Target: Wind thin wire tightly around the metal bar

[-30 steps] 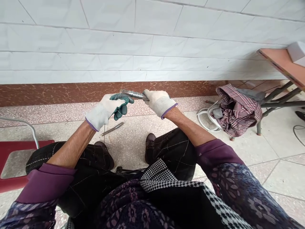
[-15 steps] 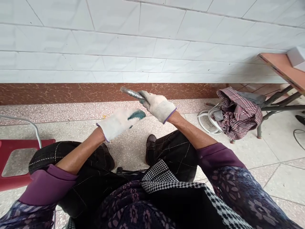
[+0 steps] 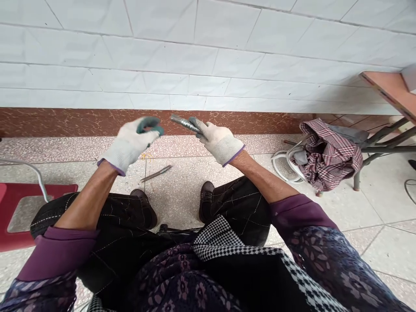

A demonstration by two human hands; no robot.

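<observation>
My right hand (image 3: 218, 138), in a white knit glove with dark green grip patches and a purple cuff, is closed around a wire-wrapped rod (image 3: 185, 123). The rod is short and grey, with shiny silver wire coiled along it; its far end points up and left, and the rest is hidden in my palm. Left of that end, apart from it, is my left hand (image 3: 132, 138) in a matching glove. Its thumb and fingers curve into a C with a gap, and nothing shows between them. A thin dark pointed stick (image 3: 157, 173) lies on the floor below.
A tiled wall (image 3: 182, 60) with a brown marbled base stands close ahead. To the left is a red plastic stool (image 3: 19, 242) with a pale cable above it. At right are a checked cloth (image 3: 328, 158), a white hose coil (image 3: 286, 167) and a wooden-topped table (image 3: 386, 86).
My left hand has moved up and left, baring the pointed stick on the floor. My right hand keeps hold of the wire-wrapped rod, almost in the same place.
</observation>
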